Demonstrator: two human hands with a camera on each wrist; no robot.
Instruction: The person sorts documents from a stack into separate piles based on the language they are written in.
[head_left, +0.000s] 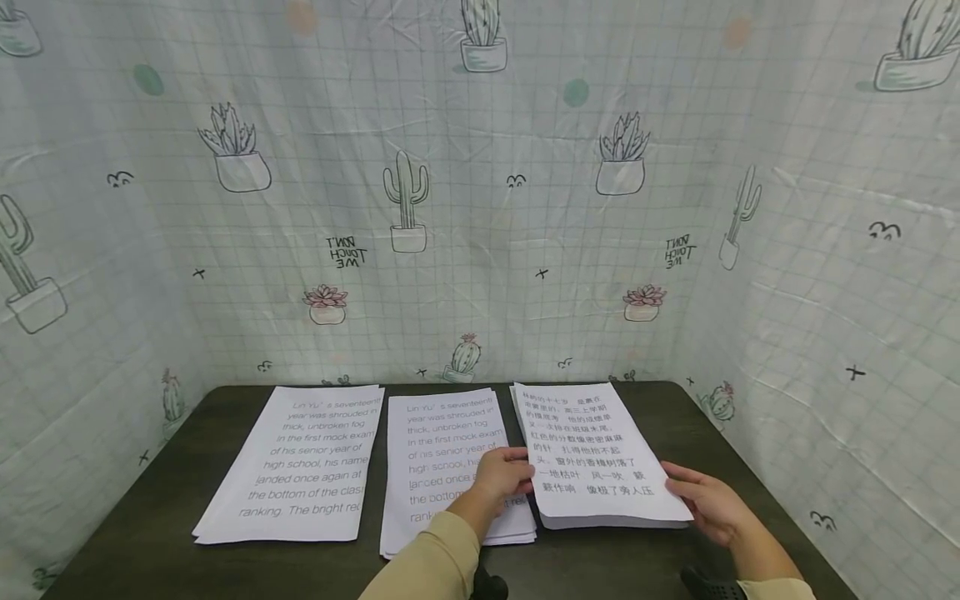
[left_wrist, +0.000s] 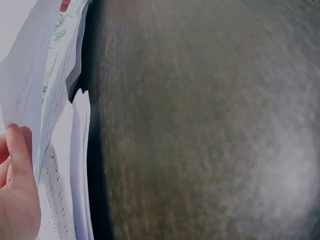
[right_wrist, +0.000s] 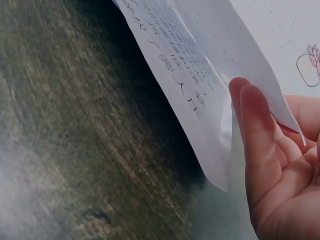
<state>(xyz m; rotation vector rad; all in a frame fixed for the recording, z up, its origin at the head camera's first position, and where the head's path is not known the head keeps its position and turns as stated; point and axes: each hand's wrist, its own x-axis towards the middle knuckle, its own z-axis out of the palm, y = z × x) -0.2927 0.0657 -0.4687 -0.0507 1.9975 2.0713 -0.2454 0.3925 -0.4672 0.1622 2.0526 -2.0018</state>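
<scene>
On the right of the table lies a stack of paper (head_left: pixel 558 504), its top sheet (head_left: pixel 577 450) printed with Chinese text. My left hand (head_left: pixel 502 477) pinches that sheet's left edge, overlapping the middle stack of printed English sheets (head_left: pixel 423 467) in the head view. At the lower right corner, my right hand (head_left: pixel 711 502) pinches the sheet between thumb and fingers. In the left wrist view the left thumb lies against a raised sheet (left_wrist: pixel 22 95). The right wrist view shows the sheet (right_wrist: pixel 245 45) bent up, its edge between the right thumb and fingers.
A third stack of English print (head_left: pixel 300 467) lies at the left of the dark wooden table (head_left: pixel 150 508). Cactus-patterned cloth (head_left: pixel 480 250) hangs behind the table and along both sides.
</scene>
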